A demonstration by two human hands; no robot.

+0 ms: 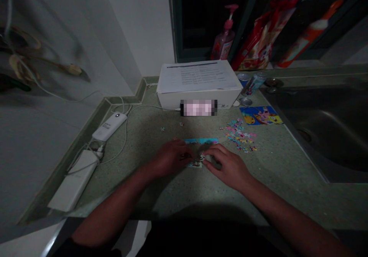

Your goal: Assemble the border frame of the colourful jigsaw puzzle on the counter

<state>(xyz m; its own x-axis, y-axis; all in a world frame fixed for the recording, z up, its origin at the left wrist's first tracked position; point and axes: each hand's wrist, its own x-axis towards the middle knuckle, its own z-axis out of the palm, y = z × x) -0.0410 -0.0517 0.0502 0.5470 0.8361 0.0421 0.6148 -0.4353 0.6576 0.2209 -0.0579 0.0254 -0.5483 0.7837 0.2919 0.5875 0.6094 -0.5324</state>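
Note:
A partly assembled jigsaw puzzle (201,140) lies on the counter between my hands, with a blue strip along its far edge and a pale corner at its near edge. My right hand (230,167) pinches a small puzzle piece (202,157) between thumb and fingertips, just over the puzzle. From the left, my left hand (171,158) reaches over the puzzle's left side, its fingers curled and closed. It is somewhat blurred, and whatever may be in its fingertips is hidden. A loose pile of coloured puzzle pieces (240,134) lies to the right.
Two stray pieces lie beyond my left hand. Behind stands a white box (169,98) with a printed sheet (198,74). A picture card (261,116) and a can (254,84) are near the sink (330,134). A power bank (76,180) and cables lie left.

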